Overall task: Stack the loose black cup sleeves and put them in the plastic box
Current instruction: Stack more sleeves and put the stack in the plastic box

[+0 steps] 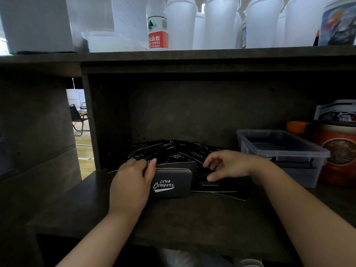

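On the dark counter (173, 218), inside the cubby, a gathered stack of black cup sleeves (171, 183) stands on its long edge, printed face toward the camera, its long axis running left to right. The left hand (133, 182) holds the stack at its left end, the grip curled round it with the thumb lying over the top edges. Just right of the stack, a few flat sleeves (217, 187) lie on the counter, long axis also left to right, and the right hand (225, 165) hovers over them, its grip narrow, fingers curled down as if to pinch one; whether it already has one I cannot tell. Behind both hands a loose heap of sleeves (169, 151) spreads at mixed angles toward the back wall. The plastic box (279, 151) sits to the right, beyond the right wrist, so the right hand is the nearer one to it. A red tin (339, 151) stands further right.
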The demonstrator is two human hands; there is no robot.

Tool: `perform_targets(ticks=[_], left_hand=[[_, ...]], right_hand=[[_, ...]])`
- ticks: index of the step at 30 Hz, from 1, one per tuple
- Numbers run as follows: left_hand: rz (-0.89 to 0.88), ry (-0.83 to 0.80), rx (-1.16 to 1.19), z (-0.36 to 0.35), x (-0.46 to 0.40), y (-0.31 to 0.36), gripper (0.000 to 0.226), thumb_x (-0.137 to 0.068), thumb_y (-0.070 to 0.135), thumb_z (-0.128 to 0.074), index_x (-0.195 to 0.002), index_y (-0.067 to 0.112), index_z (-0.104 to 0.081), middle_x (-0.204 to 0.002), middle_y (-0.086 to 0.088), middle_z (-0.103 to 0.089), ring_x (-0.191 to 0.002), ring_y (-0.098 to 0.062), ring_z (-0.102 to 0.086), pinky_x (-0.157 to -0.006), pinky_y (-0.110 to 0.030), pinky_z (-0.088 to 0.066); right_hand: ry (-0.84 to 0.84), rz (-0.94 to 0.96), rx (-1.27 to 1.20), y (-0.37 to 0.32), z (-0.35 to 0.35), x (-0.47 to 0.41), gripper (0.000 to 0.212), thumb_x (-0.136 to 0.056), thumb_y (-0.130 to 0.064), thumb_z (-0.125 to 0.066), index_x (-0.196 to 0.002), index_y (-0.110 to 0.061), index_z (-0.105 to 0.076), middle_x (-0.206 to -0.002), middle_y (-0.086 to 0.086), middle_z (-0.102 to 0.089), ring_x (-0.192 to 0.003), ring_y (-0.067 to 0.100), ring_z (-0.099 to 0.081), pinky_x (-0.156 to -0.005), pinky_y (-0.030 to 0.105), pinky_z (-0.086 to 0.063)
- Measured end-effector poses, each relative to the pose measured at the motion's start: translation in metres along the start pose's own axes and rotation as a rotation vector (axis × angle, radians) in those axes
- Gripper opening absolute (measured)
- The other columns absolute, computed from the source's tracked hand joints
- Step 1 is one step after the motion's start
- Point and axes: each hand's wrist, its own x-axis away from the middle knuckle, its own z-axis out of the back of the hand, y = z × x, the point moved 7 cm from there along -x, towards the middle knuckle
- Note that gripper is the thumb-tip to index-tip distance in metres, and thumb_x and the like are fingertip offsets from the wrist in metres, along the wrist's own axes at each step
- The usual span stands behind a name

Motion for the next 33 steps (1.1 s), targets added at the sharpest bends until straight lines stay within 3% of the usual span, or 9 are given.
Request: perform_targets(ticks=[2,4,10,17,23,26,28,30,33], left_hand=[[-0.019,0.013,0.002,0.0,0.0,0.0,0.037,-0.093,0.034,-0.053,-0.06,0.017,-0.054,-0.065,0.006,-0.044,-0.064,-0.015,-0.047,-0.056,-0.026,-0.033],[-0.018,-0.002,0.003,-0.003,0.0,0.0,0.044,-0.094,0.036,-0.05,-0.06,0.011,-0.061,-0.064,0.004,-0.045,-0.065,-0.015,-0.047,-0.056,-0.025,-0.032],[0.107,-0.092,-0.024,-0.01,0.003,-0.006,0.041,-0.094,0.032,-0.051,-0.061,0.011,-0.065,-0.069,0.001,-0.053,-0.073,-0.015,-0.048,-0.062,-0.026,-0.033],[0.187,-0.1,0.063,-0.006,0.004,-0.009,0.032,-0.089,0.027,-0.053,-0.057,0.021,-0.05,-0.069,0.005,-0.05,-0.067,-0.014,-0.051,-0.056,-0.027,-0.034],[0.186,-0.122,0.141,-0.006,0.003,-0.008,0.004,-0.09,0.022,-0.054,-0.088,0.019,-0.053,-0.075,0.005,-0.058,-0.07,-0.011,-0.056,-0.06,-0.031,-0.042],[0.198,-0.142,0.204,-0.009,0.004,-0.009,0.02,-0.094,0.025,-0.051,-0.114,0.022,-0.047,-0.09,0.006,-0.059,-0.081,-0.011,-0.058,-0.067,-0.027,-0.04],[0.133,-0.149,0.199,-0.01,0.003,-0.004,0.015,-0.097,0.025,-0.046,-0.109,0.024,-0.054,-0.09,0.007,-0.059,-0.082,-0.009,-0.057,-0.066,-0.024,-0.039],[0.084,-0.151,0.211,-0.01,0.002,-0.002,0.02,-0.096,0.02,-0.043,-0.087,0.025,-0.06,-0.081,0.009,-0.058,-0.075,-0.004,-0.054,-0.063,-0.018,-0.036],[0.067,-0.154,0.297,-0.007,0.002,-0.001,0.03,-0.095,0.021,-0.038,-0.071,0.027,-0.055,-0.072,0.009,-0.056,-0.071,-0.004,-0.053,-0.06,-0.017,-0.035]], right_hand=[[-0.122,-0.097,0.072,0.012,-0.009,0.0,0.071,-0.072,-0.037,-0.083,-0.133,-0.036,-0.047,-0.125,-0.01,-0.05,-0.118,0.011,-0.05,-0.1,0.031,-0.044],[-0.166,-0.125,0.128,0.015,-0.014,-0.002,0.076,-0.07,-0.038,-0.084,-0.135,-0.037,-0.045,-0.124,-0.012,-0.046,-0.121,0.013,-0.046,-0.104,0.034,-0.042],[-0.102,-0.089,0.211,0.014,-0.014,-0.009,0.058,-0.077,-0.041,-0.077,-0.128,-0.032,-0.05,-0.118,-0.008,-0.05,-0.11,0.01,-0.051,-0.098,0.028,-0.045],[0.076,-0.019,0.152,0.014,0.002,-0.013,0.046,-0.081,-0.045,-0.069,-0.124,-0.031,-0.058,-0.11,-0.014,-0.055,-0.103,0.003,-0.054,-0.09,0.019,-0.045],[0.045,0.065,-0.004,-0.003,-0.001,-0.005,0.032,-0.091,-0.045,-0.06,-0.121,-0.034,-0.063,-0.116,-0.018,-0.058,-0.113,0.003,-0.053,-0.098,0.025,-0.046],[-0.03,0.12,-0.178,-0.021,-0.015,-0.001,0.035,-0.096,-0.044,-0.051,-0.126,-0.029,-0.06,-0.123,-0.021,-0.054,-0.114,0.0,-0.051,-0.091,0.025,-0.053],[-0.092,0.129,-0.251,-0.031,-0.027,0.0,0.04,-0.097,-0.05,-0.042,-0.126,-0.029,-0.06,-0.129,-0.019,-0.056,-0.114,0.0,-0.052,-0.089,0.025,-0.054],[-0.158,0.141,-0.288,-0.039,-0.038,0.001,0.044,-0.099,-0.053,-0.034,-0.125,-0.03,-0.06,-0.126,-0.018,-0.061,-0.111,0.001,-0.056,-0.083,0.027,-0.055],[-0.202,0.155,-0.337,-0.045,-0.042,0.005,0.04,-0.1,-0.051,-0.03,-0.124,-0.034,-0.057,-0.122,-0.014,-0.063,-0.11,0.007,-0.06,-0.08,0.03,-0.056]])
